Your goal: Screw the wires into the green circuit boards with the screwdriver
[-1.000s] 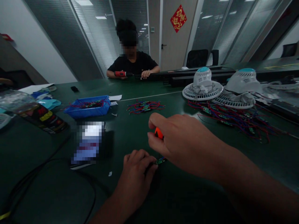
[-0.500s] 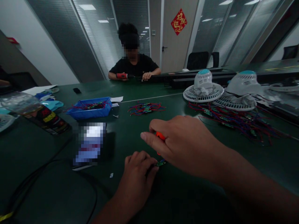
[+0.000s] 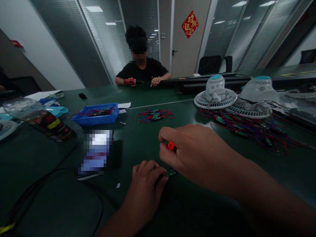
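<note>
My left hand [image 3: 145, 184] is closed, its fingertips pinching a small green circuit board [image 3: 171, 172] down on the dark green table [image 3: 138, 138]. Directly above the board, my right hand [image 3: 197, 153] is curled round an orange-handled tool [image 3: 171, 145], thumb and forefinger pressed on the handle. Only the orange top of the tool shows; its tip is hidden behind my fingers.
A blue tray [image 3: 95, 114] of wired boards sits at left centre, a loose bundle of boards with red and blue wires [image 3: 154, 115] beyond my hands, more wires [image 3: 249, 128] and two white fans [image 3: 214, 90] at right. A person [image 3: 142, 67] sits opposite holding a red tool. Black cables [image 3: 49, 184] lie at lower left.
My right hand has shifted slightly on the orange tool, the forefinger curling back in over the handle. My left hand has stayed on the board.
</note>
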`<state>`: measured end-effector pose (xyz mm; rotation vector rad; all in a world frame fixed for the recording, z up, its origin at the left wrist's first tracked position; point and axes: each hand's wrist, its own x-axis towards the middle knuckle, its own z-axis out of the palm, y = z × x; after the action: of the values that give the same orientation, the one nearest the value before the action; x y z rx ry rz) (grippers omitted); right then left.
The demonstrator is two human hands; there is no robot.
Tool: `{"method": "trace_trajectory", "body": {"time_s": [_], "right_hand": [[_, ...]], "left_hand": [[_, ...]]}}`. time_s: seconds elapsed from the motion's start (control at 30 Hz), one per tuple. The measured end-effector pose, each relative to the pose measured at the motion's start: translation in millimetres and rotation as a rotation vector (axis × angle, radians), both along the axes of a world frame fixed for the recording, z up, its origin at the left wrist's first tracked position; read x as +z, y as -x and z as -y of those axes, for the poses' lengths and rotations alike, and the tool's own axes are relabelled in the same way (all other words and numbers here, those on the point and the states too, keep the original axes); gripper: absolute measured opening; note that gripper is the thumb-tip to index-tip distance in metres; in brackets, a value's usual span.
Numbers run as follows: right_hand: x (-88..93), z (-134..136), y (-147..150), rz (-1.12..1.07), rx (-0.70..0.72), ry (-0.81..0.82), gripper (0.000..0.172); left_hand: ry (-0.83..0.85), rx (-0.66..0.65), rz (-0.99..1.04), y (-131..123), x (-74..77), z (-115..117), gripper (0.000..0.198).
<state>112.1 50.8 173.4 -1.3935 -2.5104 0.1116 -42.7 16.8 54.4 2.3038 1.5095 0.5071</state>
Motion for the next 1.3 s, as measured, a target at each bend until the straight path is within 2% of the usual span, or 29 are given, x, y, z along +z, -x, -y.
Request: {"method": "trace_trajectory", "body": {"time_s": [0.1,0.27,0.47,0.67,0.97,1.13,1.2,1.3], "right_hand": [[1.4,-0.3,-0.7,-0.028,0.013,0.013,0.022],[3.1,1.1,-2.4,-0.025,-0.005,0.006,0.021],[1.5,-0.2,-1.8,-0.031,-0.029,-0.088,0.043],[-0.3,0.2,-0.1,0.013,0.005,-0.127,0.021],[1.0,7.0,-1.7,-0.027,0.043,-0.057,0.031],[4.0,6.5,-0.5,-0.025,0.023,-0.025,0.017],[5.1,6.2,-0.8,-0.021,0.009,-0.04,0.021],[4.6,4.9,-1.8,-0.033,0.01,-0.078,0.04]], "left_hand": [[-0.009,-0.001,-0.008,0.5,-2.0,-0.4,0.017],[-0.044,-0.003,0.017,3.0,-7.9,-0.4,0.019],[-0.037,0.004,0.008,3.1,-6.8,-0.4,0.016],[-0.047,-0.002,0.006,3.0,-5.8,-1.7,0.018],[-0.069,-0.023,0.036,3.7,-7.2,-1.9,0.021],[-0.072,-0.025,0.054,4.4,-8.7,-0.6,0.025],[-0.095,-0.02,0.056,4.5,-9.3,-0.1,0.026],[-0.105,-0.012,0.046,4.0,-8.7,-0.3,0.023]]}}
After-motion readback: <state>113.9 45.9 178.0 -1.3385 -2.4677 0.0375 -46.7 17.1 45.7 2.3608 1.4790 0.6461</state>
